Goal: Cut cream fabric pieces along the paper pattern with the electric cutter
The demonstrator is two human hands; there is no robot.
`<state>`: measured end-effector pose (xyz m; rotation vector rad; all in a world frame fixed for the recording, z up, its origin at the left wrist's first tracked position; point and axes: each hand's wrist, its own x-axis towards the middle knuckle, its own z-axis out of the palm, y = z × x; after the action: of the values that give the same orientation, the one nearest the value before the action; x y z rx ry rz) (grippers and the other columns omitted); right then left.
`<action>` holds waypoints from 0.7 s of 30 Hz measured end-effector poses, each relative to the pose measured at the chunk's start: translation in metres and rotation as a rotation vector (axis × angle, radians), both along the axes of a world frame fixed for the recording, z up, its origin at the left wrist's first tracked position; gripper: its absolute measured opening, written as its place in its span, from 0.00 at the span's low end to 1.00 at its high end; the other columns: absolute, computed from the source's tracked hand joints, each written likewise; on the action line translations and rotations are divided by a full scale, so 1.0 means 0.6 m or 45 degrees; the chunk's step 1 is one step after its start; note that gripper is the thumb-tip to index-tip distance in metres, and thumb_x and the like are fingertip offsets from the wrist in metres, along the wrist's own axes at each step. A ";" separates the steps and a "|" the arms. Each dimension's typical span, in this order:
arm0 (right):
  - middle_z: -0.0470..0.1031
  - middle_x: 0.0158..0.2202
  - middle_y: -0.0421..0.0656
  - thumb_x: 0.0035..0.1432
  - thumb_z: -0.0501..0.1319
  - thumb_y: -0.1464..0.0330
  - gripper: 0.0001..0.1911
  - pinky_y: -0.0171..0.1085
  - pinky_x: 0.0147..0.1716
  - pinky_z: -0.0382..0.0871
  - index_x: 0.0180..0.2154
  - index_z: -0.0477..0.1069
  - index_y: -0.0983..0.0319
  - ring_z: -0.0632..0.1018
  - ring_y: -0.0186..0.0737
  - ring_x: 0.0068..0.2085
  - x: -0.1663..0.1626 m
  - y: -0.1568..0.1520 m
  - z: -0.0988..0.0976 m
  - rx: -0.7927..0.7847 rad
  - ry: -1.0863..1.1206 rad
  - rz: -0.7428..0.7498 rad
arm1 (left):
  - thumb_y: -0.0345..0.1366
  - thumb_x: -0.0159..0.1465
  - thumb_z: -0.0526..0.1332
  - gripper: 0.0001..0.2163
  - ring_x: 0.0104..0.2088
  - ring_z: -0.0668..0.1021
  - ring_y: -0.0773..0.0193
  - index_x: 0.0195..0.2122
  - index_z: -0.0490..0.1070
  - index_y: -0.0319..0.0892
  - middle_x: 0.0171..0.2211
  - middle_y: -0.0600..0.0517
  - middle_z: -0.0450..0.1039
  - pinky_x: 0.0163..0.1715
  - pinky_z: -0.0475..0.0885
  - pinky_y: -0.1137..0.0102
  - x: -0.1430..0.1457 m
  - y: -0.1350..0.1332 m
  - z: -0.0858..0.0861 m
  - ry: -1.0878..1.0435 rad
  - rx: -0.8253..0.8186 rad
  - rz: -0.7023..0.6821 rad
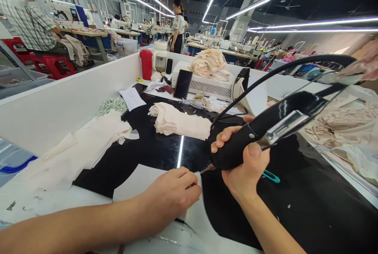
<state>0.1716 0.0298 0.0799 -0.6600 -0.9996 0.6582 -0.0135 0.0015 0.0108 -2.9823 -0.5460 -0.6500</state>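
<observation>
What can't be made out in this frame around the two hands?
Head view:
- black tool tip: mostly hidden between right hand and left hand.
- Grip on the pale sheet: covered by the left hand itself.
- teal object: mostly behind the right hand.
- paper slip: writing too small.

On the worktable, the left hand rests near, on a flat sheet. Just right of it, the right hand grips a corded tool. Behind them lies a stack of fabric pieces. Farther back, a phone leans against a vented box with folded fabric on top. A flask stands to the left of the box.
</observation>
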 end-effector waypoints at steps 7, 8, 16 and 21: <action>0.76 0.31 0.32 0.59 0.79 0.46 0.31 0.34 0.23 0.73 0.54 0.71 0.51 0.74 0.36 0.24 -0.001 0.003 -0.002 -0.011 0.007 -0.007 | 0.19 0.74 0.63 0.09 0.43 0.80 0.60 0.41 0.75 0.41 0.48 0.46 0.82 0.45 0.79 0.66 -0.002 -0.006 0.004 0.008 0.038 0.038; 0.76 0.31 0.32 0.59 0.79 0.46 0.31 0.34 0.23 0.73 0.54 0.71 0.51 0.74 0.37 0.24 -0.001 0.003 -0.003 -0.003 0.001 -0.004 | 0.19 0.74 0.62 0.09 0.45 0.81 0.59 0.42 0.76 0.40 0.50 0.45 0.83 0.47 0.80 0.66 -0.002 -0.006 0.005 0.028 0.071 0.020; 0.74 0.31 0.33 0.62 0.76 0.45 0.30 0.35 0.23 0.72 0.55 0.70 0.52 0.75 0.38 0.24 -0.002 0.005 -0.004 0.027 -0.053 -0.036 | 0.18 0.75 0.59 0.12 0.47 0.83 0.59 0.42 0.78 0.39 0.47 0.45 0.84 0.50 0.78 0.65 0.000 -0.003 -0.004 0.102 0.190 -0.014; 0.75 0.30 0.32 0.62 0.78 0.47 0.29 0.35 0.21 0.74 0.53 0.71 0.53 0.76 0.37 0.22 -0.001 0.006 -0.003 0.077 -0.026 0.006 | 0.16 0.74 0.57 0.15 0.47 0.83 0.61 0.40 0.77 0.41 0.45 0.47 0.84 0.51 0.78 0.66 0.001 -0.002 -0.005 0.120 0.203 -0.023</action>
<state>0.1712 0.0333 0.0778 -0.6123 -1.0364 0.6244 -0.0128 0.0003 0.0079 -2.8539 -0.4390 -0.5245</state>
